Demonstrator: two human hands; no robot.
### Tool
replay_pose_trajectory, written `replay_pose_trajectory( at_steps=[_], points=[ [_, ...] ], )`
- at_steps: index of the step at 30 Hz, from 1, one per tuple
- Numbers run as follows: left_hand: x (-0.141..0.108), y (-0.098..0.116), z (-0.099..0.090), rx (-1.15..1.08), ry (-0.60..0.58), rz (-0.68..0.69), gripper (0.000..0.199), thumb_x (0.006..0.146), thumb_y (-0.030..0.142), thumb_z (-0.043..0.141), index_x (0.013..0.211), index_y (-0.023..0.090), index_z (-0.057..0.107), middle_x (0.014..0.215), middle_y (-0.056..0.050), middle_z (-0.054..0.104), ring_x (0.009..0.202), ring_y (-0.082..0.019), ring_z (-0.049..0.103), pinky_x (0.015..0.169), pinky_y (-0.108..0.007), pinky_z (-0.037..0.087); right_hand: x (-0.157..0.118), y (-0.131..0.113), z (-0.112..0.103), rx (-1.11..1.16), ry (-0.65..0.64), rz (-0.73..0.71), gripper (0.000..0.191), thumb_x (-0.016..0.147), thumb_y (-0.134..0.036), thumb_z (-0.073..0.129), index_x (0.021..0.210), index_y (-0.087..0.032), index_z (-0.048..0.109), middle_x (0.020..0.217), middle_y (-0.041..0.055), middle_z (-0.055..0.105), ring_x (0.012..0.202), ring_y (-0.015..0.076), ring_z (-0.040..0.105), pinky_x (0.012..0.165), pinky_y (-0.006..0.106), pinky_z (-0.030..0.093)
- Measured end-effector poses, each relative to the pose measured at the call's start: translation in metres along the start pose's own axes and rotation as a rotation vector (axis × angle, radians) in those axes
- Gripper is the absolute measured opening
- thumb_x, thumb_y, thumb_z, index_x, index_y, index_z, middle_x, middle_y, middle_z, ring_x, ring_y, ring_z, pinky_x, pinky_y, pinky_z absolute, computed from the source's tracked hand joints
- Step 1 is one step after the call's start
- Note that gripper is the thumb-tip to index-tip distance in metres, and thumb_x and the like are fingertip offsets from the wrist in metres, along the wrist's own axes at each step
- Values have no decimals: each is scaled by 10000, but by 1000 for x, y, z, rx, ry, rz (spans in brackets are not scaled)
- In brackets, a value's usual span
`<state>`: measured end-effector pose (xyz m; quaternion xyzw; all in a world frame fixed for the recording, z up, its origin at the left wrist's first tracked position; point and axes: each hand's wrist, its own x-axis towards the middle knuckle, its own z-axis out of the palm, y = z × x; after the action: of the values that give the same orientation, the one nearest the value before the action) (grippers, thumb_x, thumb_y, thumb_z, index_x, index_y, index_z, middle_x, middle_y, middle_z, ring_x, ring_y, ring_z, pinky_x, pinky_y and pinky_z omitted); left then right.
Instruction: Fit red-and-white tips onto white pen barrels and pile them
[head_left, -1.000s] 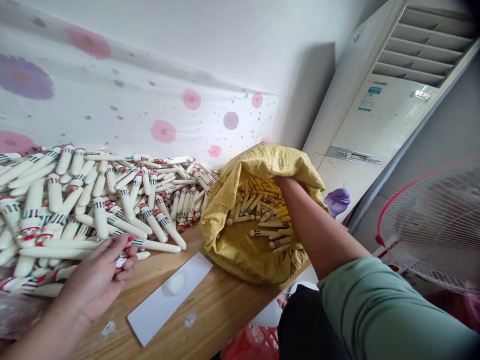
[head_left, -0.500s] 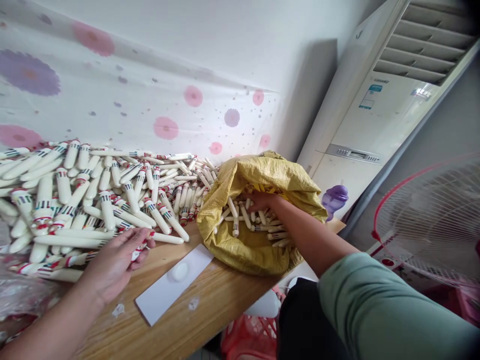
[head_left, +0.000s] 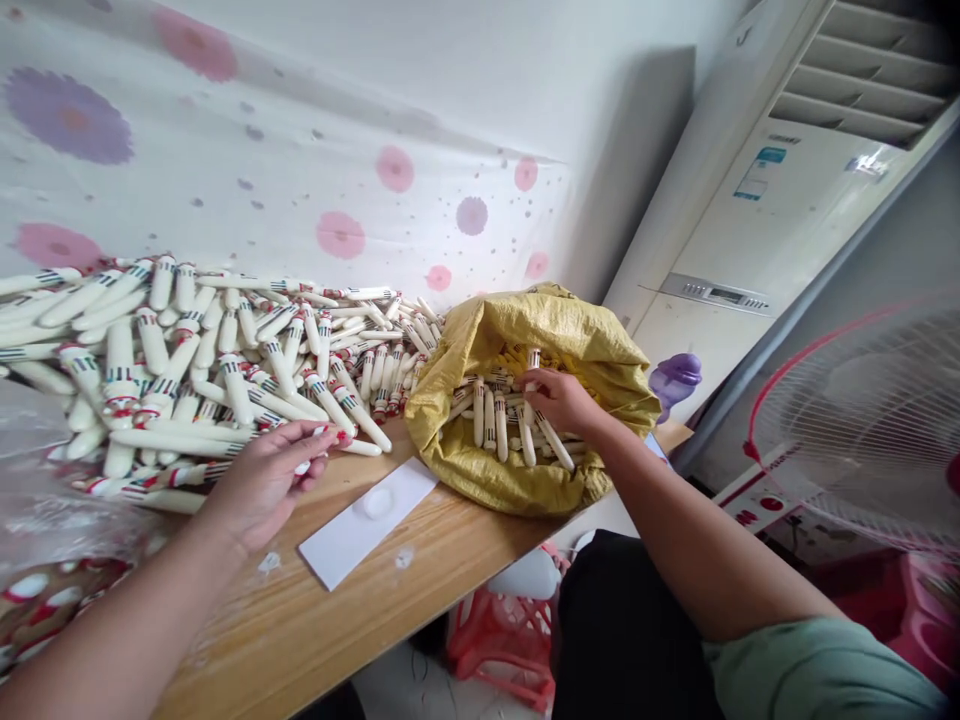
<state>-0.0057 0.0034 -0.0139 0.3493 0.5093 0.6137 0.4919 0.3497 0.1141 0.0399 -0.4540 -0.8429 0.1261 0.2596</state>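
Observation:
My left hand (head_left: 274, 475) is closed on a small red and white piece (head_left: 322, 445), just in front of a big pile of white multicolour pens (head_left: 232, 385). Over the mouth of a yellow woven sack (head_left: 495, 485), my right hand (head_left: 559, 398) grips a white pen (head_left: 532, 365) with its striped end up. More white pens (head_left: 501, 425) lie inside the sack, below my right hand. A white card strip (head_left: 349, 540) with a round white disc (head_left: 377, 502) on it lies on the wooden table (head_left: 337, 630) between my hands.
A clear plastic bag (head_left: 67, 500) with red and white pieces is at the left. Beyond the sack stand a purple bottle (head_left: 675, 380) and an air conditioner (head_left: 712, 240). A fan (head_left: 862, 430) is at the right, and a red stool (head_left: 502, 640) is below the table.
My right hand has come up from deeper in the sack with a pen in its fingers. My left hand has moved slightly right and up in view, still holding the small piece.

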Motion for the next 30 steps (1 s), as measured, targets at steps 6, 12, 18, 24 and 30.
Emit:
replay_pose_trajectory(
  at_steps=[6,12,18,24,30],
  points=[
    [-4,2,4,65,-5,12,272,585,213,755,823,121,662,688,-37,657,466,-53,385,410,-161,233,-18,-55,14,863,-402,-224,545,696,-273,766,1176,-203,516,988,57,658,884,172,661,760,298,543],
    [-5,-4,6,204,-101,111,424,688,349,733,1047,140,647,672,-7,602,486,-78,406,447,-186,300,-3,-109,75,836,-241,-135,318,776,-457,689,784,-147,619,664,-6,570,560,92,499,530,221,429],
    [-5,-5,7,273,-27,144,325,648,355,758,833,139,600,657,-15,615,474,-78,399,438,-200,295,8,-118,110,405,-232,-231,209,803,-335,662,764,-129,653,654,-7,567,582,87,454,555,209,364],
    [-3,-6,3,327,-53,100,368,642,437,738,799,123,628,639,26,536,492,-64,352,452,-201,260,13,-117,120,303,-283,-219,182,803,-289,651,725,-126,629,628,-15,564,556,77,448,541,202,342],
    [-2,-9,1,490,-91,148,377,696,513,678,777,149,629,534,60,390,509,-94,329,473,-215,260,15,-117,126,423,-278,-186,146,780,-270,658,759,-125,650,678,1,604,609,93,502,606,219,402]
  ],
)
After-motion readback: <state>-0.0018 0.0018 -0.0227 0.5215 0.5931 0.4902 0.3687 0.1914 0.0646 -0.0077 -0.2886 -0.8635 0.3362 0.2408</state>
